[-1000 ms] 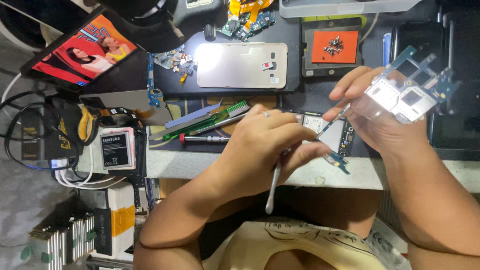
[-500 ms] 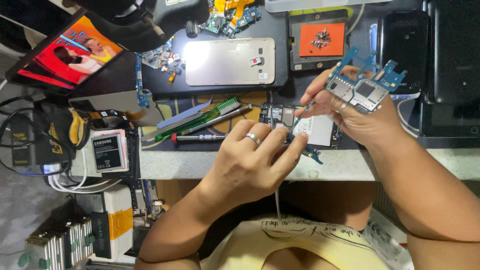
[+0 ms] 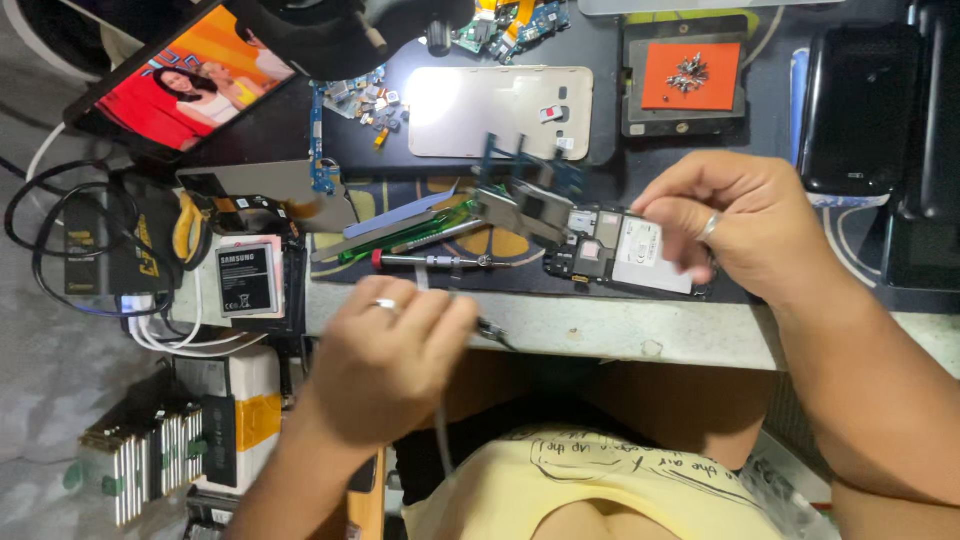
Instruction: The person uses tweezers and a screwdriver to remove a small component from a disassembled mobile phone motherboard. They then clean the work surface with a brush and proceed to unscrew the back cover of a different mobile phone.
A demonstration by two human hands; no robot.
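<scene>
Head view: your right hand (image 3: pixel 745 225), right of centre, pinches a blurred circuit board (image 3: pixel 525 205) above the opened phone frame (image 3: pixel 625 255), keeping it clear. Your left hand (image 3: pixel 390 365), lower centre, closes around a thin tool (image 3: pixel 443 440). Screwdrivers (image 3: pixel 420 240), a gold back cover (image 3: pixel 500 110) and a battery (image 3: pixel 243 283) crowd the bench.

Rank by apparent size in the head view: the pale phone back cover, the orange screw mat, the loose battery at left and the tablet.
1. tablet, partly covered by a dark object
2. pale phone back cover
3. orange screw mat
4. loose battery

The mat and battery look close in size, so their order is unsure.
</scene>
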